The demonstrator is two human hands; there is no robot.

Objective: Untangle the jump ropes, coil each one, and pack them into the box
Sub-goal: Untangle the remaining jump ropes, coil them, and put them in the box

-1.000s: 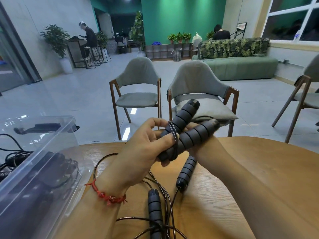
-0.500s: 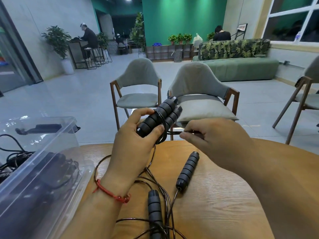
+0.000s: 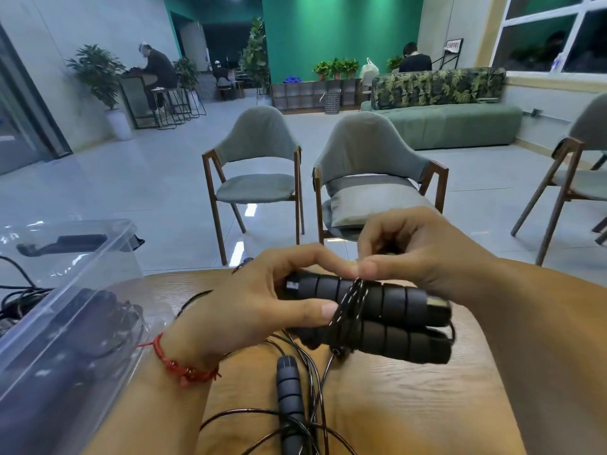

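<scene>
Jump rope handles (image 3: 387, 310), two black ribbed ones lying side by side, are hanging between my hands just above the table (image 3: 410, 405). Several turns of black cord (image 3: 349, 303) are binding them together around the middle.

My left hand (image 3: 249, 310) is gripping their left end, with the thumb stretching along the near side and the forefinger curving over the top. My right hand (image 3: 423, 257) is arching over from the right. Its thumb and curled fingers are pinching the cord where the wrap crosses the top of the handles, and the thumb tip is touching my left forefinger. The handles' right ends are sticking out below that hand.

The table's far edge is running just beyond my knuckles. Two grey chairs are standing on the floor past it, one (image 3: 259, 165) to the left and one (image 3: 371, 165) right behind my right hand.

On my left, a clear plastic box (image 3: 75, 290) is crowding that side of the table. Its wall is sitting close to my left wrist and the red bracelet (image 3: 179, 367) there, and dark ropes are showing through the plastic.

Bare wood is lying open to the right of the bundle, under and around my right forearm. Directly below the bundle, a loose handle (image 3: 289, 389) is lying on the table, pointing away from me. A loose cord (image 3: 249, 413) is looping around it and running up beneath my hands.
</scene>
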